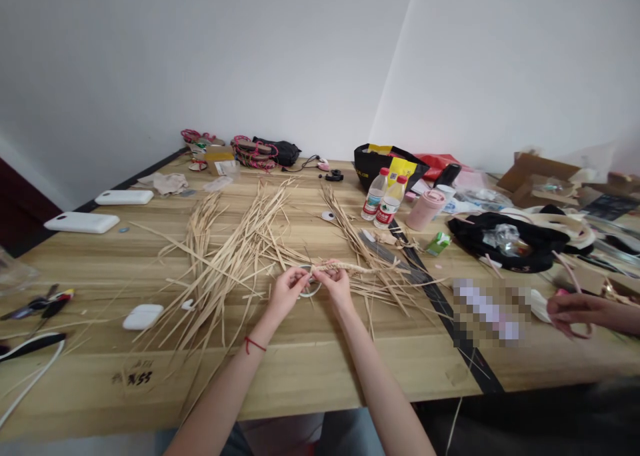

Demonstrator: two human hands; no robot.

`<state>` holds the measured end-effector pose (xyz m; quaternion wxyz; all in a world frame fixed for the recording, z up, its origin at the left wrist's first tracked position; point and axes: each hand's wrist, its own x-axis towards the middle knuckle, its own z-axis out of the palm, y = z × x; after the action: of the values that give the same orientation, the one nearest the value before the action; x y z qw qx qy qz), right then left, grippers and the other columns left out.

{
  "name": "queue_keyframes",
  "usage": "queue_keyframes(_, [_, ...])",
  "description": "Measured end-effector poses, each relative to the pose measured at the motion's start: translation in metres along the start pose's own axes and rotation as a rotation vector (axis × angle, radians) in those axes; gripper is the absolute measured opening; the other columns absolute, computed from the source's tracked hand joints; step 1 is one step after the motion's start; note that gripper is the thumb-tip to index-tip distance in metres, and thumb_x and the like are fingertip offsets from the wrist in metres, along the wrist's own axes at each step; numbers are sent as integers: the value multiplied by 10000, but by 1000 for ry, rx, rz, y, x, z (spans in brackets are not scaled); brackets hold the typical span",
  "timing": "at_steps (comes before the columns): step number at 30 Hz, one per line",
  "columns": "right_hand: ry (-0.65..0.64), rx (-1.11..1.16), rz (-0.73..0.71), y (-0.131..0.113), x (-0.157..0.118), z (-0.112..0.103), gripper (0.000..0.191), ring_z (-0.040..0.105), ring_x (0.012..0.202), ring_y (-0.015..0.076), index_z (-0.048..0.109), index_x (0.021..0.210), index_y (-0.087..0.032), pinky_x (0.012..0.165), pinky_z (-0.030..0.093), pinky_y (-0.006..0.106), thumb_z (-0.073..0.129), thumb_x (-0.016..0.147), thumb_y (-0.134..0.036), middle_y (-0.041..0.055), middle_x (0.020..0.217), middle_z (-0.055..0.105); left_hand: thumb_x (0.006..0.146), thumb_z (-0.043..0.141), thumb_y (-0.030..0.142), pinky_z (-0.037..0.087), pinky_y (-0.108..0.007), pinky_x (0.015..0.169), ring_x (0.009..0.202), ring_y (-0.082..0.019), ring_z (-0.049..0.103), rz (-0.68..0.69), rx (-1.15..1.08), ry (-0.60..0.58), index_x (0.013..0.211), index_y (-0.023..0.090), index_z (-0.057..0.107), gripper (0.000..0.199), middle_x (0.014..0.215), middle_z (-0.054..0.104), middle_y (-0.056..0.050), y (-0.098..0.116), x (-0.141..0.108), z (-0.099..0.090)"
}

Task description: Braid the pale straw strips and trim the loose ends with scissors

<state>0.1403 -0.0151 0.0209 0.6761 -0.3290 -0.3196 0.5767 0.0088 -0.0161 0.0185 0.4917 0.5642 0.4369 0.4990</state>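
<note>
Both my hands meet above the middle of the wooden table point(320, 359). With closed fingertips, my left hand point(289, 289) pinches the left end of a pale braided straw strip point(353, 267). My right hand point(336, 284) grips the same strip just beside it, and the braid runs off to the right. Behind and under the fingers lies a round white ring point(311, 293), partly hidden. Loose flat straw strands point(225, 269) are spread in a big pile to the left, and more straw point(350, 229) lies to the right.
Two water bottles point(387, 203), a pink cup point(425, 209) and a black bag point(390, 163) stand back right. A white earphone case point(143, 317) and white power banks point(83, 223) lie left. At the right edge, another person's hand point(575, 309) holds a pink strip.
</note>
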Motion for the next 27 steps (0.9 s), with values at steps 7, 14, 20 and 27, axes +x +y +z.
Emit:
queue_keyframes(7, [-12, -3, 4, 1, 0, 1, 450, 680, 764, 171, 494, 831, -217, 730, 552, 309, 823, 525, -196, 8, 803, 705, 759, 607, 389, 467, -227, 554, 632, -135, 585, 9, -15, 73, 828, 160, 580, 241, 699, 616, -15, 3, -3, 6])
queue_keyframes(14, [4, 6, 2, 0, -2, 1, 449, 681, 704, 159, 481, 857, -216, 723, 547, 293, 812, 554, -200, 5, 768, 710, 768, 598, 402, 459, -237, 577, 595, -125, 566, 3, -16, 52, 819, 169, 558, 242, 655, 589, 9, 3, -5, 8])
queue_keyframes(20, [15, 1, 14, -1, -1, 1, 448, 677, 690, 158, 481, 832, -210, 696, 549, 290, 819, 538, -197, 1, 759, 704, 765, 601, 409, 445, -228, 555, 580, -119, 552, -17, -20, 32, 815, 169, 556, 249, 644, 578, 14, 6, -4, 7])
queue_keyframes(27, [46, -19, -9, -1, 1, -1, 468, 670, 687, 166, 472, 832, -217, 672, 544, 294, 824, 524, -222, -10, 725, 690, 784, 574, 414, 421, -218, 495, 539, -109, 528, 17, 48, -11, 848, 175, 533, 251, 667, 565, 13, 4, -4, 8])
